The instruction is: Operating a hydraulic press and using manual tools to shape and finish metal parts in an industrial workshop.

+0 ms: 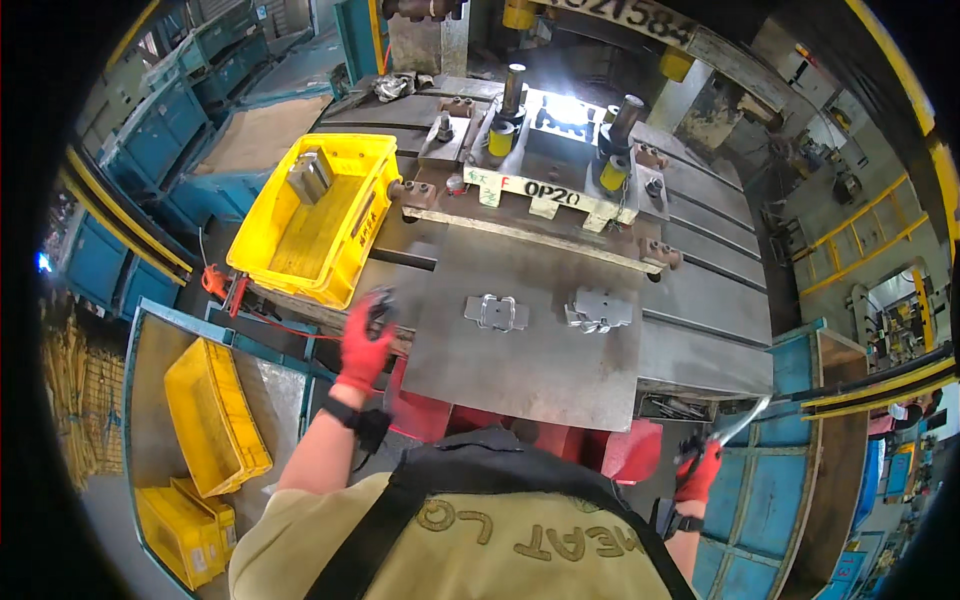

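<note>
My left hand [365, 345], in a red glove with dark fingertips, hovers beside the left edge of a flat metal sheet [520, 375]. Its fingers are loosely bent and apart, and nothing shows in them. At the lower right, my right hand [699, 472], also gloved in red, is closed around a long silver hand tool [742, 421]; its exact kind is unclear. On the sheet lie a small stamped metal part [497, 312] and, to its right, a small stack of similar parts [602, 309]. Neither hand touches them.
Beyond the sheet stands a press die [550, 190] with upright posts on a slotted bed [700, 290]. A yellow bin [345, 265] holding a metal block [311, 177] is at the left. Yellow crates [215, 415] sit lower left; a blue container [760, 520] stands at right.
</note>
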`<state>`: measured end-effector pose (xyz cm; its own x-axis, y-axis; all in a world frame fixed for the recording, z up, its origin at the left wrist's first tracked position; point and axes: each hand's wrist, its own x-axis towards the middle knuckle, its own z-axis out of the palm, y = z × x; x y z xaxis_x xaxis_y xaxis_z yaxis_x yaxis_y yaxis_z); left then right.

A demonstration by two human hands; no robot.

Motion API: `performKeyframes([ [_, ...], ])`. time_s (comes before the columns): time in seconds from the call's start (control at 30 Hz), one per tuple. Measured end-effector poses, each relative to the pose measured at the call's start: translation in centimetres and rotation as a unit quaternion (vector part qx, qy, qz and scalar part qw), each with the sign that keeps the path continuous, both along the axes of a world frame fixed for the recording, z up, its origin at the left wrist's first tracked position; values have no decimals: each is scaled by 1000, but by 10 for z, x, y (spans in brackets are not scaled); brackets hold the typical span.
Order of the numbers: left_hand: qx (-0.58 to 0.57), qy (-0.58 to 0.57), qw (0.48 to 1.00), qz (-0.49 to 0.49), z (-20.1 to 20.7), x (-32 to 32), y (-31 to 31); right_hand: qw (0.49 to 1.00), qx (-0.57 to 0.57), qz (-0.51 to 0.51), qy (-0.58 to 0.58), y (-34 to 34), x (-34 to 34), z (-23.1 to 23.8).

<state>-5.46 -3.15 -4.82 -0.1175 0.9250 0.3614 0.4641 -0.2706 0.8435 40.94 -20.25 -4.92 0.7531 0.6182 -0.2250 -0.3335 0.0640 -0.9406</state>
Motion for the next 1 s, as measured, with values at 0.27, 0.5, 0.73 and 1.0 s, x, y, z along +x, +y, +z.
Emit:
performKeyframes([
  [0.27,-475,-174,859,77,-121,-95,-86,900,-232,318,-186,-65,-12,-126],
  [0.5,-436,-462,761,-134,-100,-5,-70,951,-183,223,-114,-51,-25,-149],
  [0.73,-442,-447,768,-124,-109,-8,-64,891,-400,206,53,-32,-37,-111],
  [1.0,-472,-400,776,-123,-115,-23,-71,893,-392,215,50,-23,-53,-95],
])
